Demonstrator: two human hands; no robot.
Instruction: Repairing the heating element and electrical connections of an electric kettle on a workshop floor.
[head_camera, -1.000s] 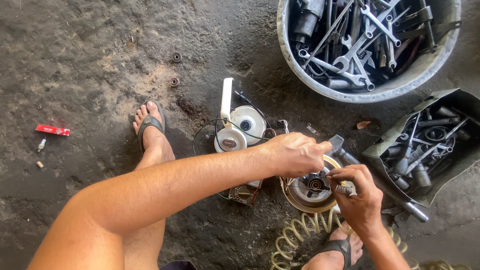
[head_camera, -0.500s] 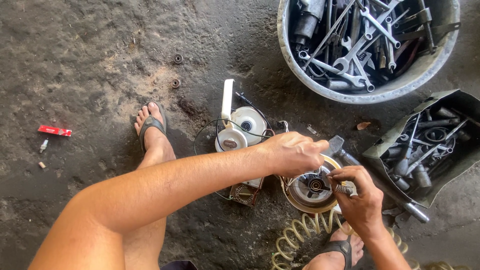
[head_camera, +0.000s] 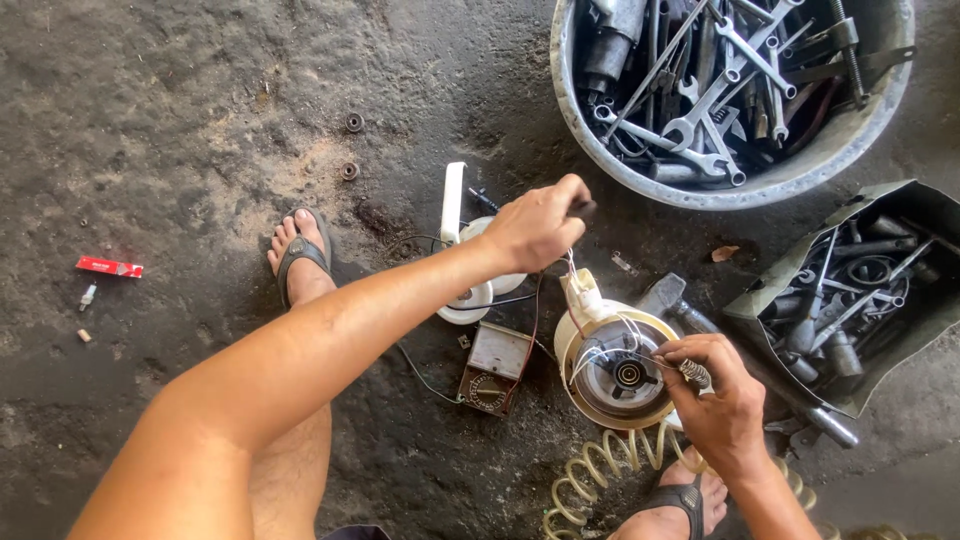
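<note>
A round cream-coloured housing (head_camera: 612, 370) with a dark hub and thin wires lies on the ground between my feet. My right hand (head_camera: 718, 400) rests on its right rim, pinching a small metal probe tip against the wires. My left hand (head_camera: 540, 225) is raised above and left of the housing, fingers closed on a dark probe handle whose red lead runs down to the housing. A small brown analog meter (head_camera: 493, 365) lies just left of the housing with leads attached. A white round part (head_camera: 470, 295) with an upright white tab sits under my left wrist.
A grey basin (head_camera: 800, 175) full of wrenches stands at top right. An open dark box (head_camera: 905, 215) with sockets and tools sits at right, a hammer (head_camera: 680, 305) beside it. A coiled cream air hose (head_camera: 600, 480) lies near my right foot. Red packet (head_camera: 108, 267) and spark plug at left.
My left hand lifted off the housing and moved up and left with the probe. The housing top and its wires are now uncovered. My right hand stays on the rim.
</note>
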